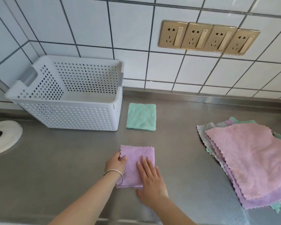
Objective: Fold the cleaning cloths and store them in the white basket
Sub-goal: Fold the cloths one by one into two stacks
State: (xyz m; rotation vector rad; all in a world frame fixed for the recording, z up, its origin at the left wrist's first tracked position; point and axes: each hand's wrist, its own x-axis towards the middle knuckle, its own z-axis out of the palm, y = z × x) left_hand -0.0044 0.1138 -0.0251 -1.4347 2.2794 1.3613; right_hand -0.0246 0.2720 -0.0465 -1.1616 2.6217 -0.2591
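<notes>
A folded purple cloth (137, 157) lies on the steel counter in front of me. My left hand (116, 164) pinches its left edge, thumb on top. My right hand (151, 177) lies flat on the cloth's right half with straight fingers. A folded green cloth (141, 116) lies farther back, just right of the white perforated basket (68, 114). The basket stands at the back left and nothing shows inside it. A stack of unfolded cloths (250, 159), pink on top with purple, grey and green below, sits at the right.
The steel counter (55, 168) meets a white tiled wall with a row of gold sockets (208, 37) above it. A white round fitting with a dark hole (2, 136) sits at the far left of the counter.
</notes>
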